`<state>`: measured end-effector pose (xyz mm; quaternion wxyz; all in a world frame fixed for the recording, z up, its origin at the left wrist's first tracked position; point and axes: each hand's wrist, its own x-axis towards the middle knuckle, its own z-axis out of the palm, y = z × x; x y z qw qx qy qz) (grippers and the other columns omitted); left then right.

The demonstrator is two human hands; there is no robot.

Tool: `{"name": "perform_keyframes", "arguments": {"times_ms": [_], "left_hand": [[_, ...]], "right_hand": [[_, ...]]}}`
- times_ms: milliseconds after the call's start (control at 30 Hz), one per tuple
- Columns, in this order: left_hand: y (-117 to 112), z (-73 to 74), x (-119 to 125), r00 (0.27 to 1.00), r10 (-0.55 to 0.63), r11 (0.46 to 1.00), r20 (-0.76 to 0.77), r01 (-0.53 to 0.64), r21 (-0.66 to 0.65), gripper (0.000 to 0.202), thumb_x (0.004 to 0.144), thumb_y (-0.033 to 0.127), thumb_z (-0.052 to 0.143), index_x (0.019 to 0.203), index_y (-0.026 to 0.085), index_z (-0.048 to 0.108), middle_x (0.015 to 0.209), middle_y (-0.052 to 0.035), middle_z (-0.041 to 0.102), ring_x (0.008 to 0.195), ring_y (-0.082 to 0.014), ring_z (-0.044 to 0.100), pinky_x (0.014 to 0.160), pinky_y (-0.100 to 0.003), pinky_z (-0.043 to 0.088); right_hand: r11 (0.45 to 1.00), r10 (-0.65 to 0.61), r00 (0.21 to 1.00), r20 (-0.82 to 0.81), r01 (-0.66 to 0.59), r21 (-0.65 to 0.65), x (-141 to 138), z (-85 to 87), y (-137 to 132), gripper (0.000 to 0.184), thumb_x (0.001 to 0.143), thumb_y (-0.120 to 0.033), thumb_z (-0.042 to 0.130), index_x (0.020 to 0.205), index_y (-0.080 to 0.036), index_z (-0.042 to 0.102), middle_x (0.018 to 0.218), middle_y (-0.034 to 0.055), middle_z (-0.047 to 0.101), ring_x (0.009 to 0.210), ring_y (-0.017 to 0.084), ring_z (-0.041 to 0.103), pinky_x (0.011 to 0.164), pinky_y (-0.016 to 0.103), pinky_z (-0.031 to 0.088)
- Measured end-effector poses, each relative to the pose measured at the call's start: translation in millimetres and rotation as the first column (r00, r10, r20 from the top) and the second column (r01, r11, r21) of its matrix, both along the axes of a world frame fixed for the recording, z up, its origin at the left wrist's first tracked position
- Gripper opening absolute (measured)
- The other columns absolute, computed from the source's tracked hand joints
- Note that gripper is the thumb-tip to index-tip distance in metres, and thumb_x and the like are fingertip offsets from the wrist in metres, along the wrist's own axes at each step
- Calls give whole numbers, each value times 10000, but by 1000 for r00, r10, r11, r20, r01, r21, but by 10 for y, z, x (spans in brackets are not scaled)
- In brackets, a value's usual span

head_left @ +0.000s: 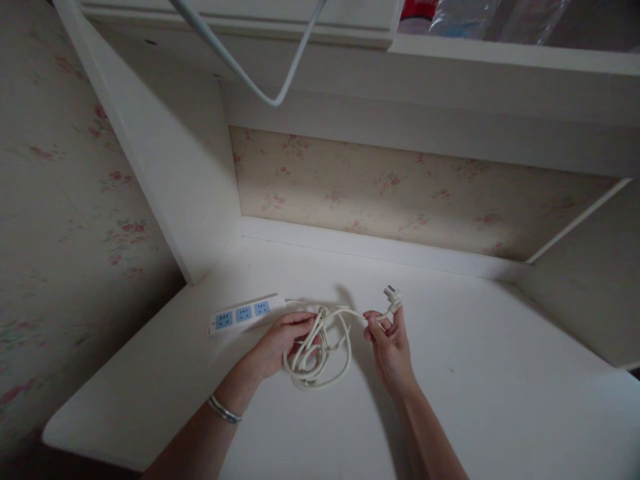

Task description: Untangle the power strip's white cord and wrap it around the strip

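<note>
Spanning left hand [279,341] to right hand [391,350]: coiled cord [324,325]; power strip [246,314] leftward.

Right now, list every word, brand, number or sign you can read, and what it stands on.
No text is readable.
Power strip: any lettering is too small to read.
Plug: none legible.
Red item on the upper shelf: cut off and too blurred.

L hand [279,341] partly hidden by coiled cord [320,327]; both forearms [430,427] cut off at btm edge. Wire [274,102], red item [419,9] cropped at top; clear plastic [463,19] too blurred to ID.
</note>
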<state>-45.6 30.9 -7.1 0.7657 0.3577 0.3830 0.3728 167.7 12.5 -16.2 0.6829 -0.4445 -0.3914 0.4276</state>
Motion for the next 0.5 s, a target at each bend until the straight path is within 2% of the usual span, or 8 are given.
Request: {"name": "perform_keyframes", "arguments": {"times_ms": [267,333,433,500], "left_hand": [[44,-30,-29,995,-19,979,-102,39,198,346,736,385,715,952,115,711,852,-87,690,702,-148,628,679,-249,471],[62,-27,-27,985,19,956,-174,33,290,336,766,401,675,940,117,718,808,-75,686,689,-150,609,666,-249,457],[93,-42,-25,941,144,901,-305,3,434,303,796,377,632,927,122,729,782,-64,688,719,-164,597,671,-247,437],[112,-68,-26,921,176,882,-348,9,471,295,800,360,620,944,127,730,814,-65,699,762,-179,604,701,-255,439]], "right_hand": [[998,65,998,27,-65,-5,-16,-96,10,686,750,-323,712,1348,-301,377,905,5,681,629,103,540,664,252,469],[997,78,996,33,-78,-2,-24,-119,12,692,762,-316,707,1360,-301,359,909,7,685,647,108,555,689,262,477],[994,108,994,-10,-108,-2,-45,-127,4,715,773,-313,703,1380,-310,325,925,9,689,744,127,606,792,296,487],[992,121,991,-63,-122,-14,-62,-118,-3,738,771,-320,707,1390,-317,307,947,17,690,814,144,630,844,323,487]]}}
